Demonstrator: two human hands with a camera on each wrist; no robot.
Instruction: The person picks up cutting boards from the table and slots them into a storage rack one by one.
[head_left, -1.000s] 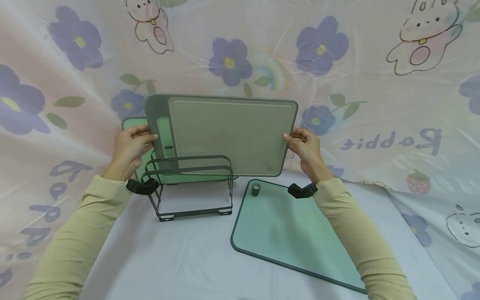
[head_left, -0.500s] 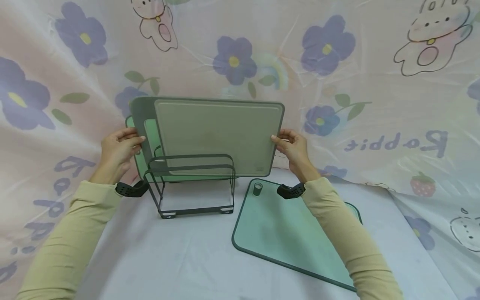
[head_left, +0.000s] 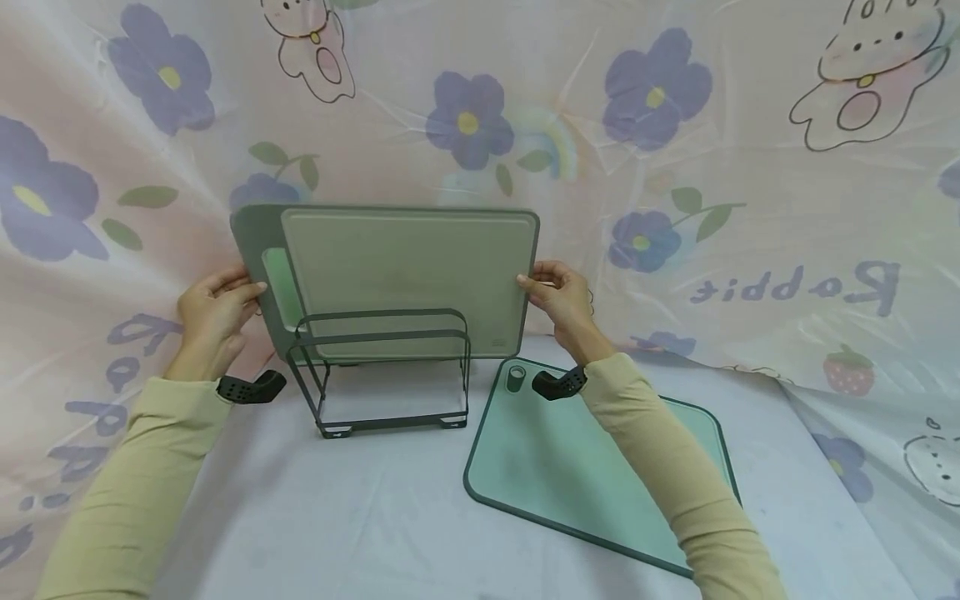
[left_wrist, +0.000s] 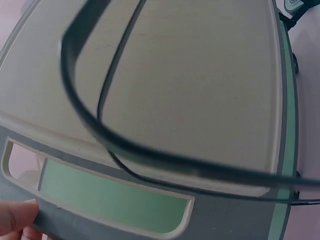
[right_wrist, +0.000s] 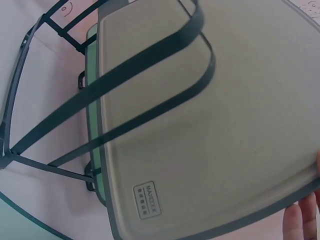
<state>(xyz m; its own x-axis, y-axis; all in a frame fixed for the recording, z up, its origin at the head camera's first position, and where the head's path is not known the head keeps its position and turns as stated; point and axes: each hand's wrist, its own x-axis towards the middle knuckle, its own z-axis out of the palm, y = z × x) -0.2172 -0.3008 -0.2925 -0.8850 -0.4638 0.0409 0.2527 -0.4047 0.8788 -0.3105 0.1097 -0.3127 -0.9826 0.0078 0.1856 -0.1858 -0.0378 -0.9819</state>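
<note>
A beige cutting board (head_left: 412, 267) with a grey rim and a handle slot stands upright behind the front bars of a dark wire rack (head_left: 382, 425). My left hand (head_left: 213, 317) pinches its grey handle end, thumb on the front face, as the left wrist view also shows. At the opposite short edge, my right hand (head_left: 558, 300) pinches the board between thumb and fingers. Through the handle slot shows a green cutting board (left_wrist: 115, 195), mostly hidden behind the beige one. In the right wrist view, the green board's edge (right_wrist: 93, 125) runs close alongside the beige board.
Another green board (head_left: 570, 475) with a dark rim lies flat on the white tabletop (head_left: 360, 517), right of the rack. On its far left corner is a small dark ring-like part (head_left: 515, 378). A patterned curtain (head_left: 480, 50) hangs behind everything.
Both hands have moved left and slightly down with the beige board, which now covers nearly all of the green board behind it. The rack stays in place.
</note>
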